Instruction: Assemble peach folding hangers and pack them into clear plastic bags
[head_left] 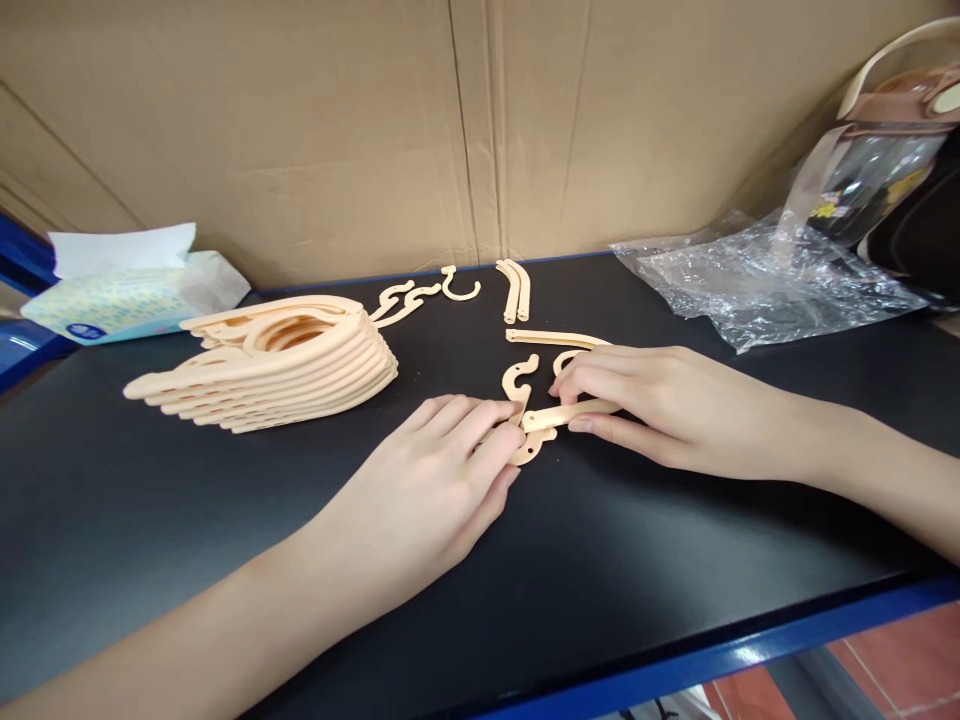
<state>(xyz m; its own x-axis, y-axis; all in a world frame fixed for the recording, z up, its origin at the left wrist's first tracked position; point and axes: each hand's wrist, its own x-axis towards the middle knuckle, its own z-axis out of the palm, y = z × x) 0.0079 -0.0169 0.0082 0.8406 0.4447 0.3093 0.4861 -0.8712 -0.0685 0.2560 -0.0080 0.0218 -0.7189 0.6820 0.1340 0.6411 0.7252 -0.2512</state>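
Beige, slim strip [556, 414] pinched in right fingers [592, 380].

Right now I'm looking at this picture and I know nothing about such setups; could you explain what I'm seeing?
There is no machine here: these are a person's two bare hands, and a camera worn on the head looks forward and down at them. It gives the only view.

The left hand holds a beige hook-shaped piece near the table. The right hand pinches a beige strip, whose end meets that piece.

On the black tabletop, a stack of beige hanger-shaped pieces lies to the left, beside a tissue pack. More loose strips and hooks lie farther back. To the right are crumpled clear plastic and a bottle.
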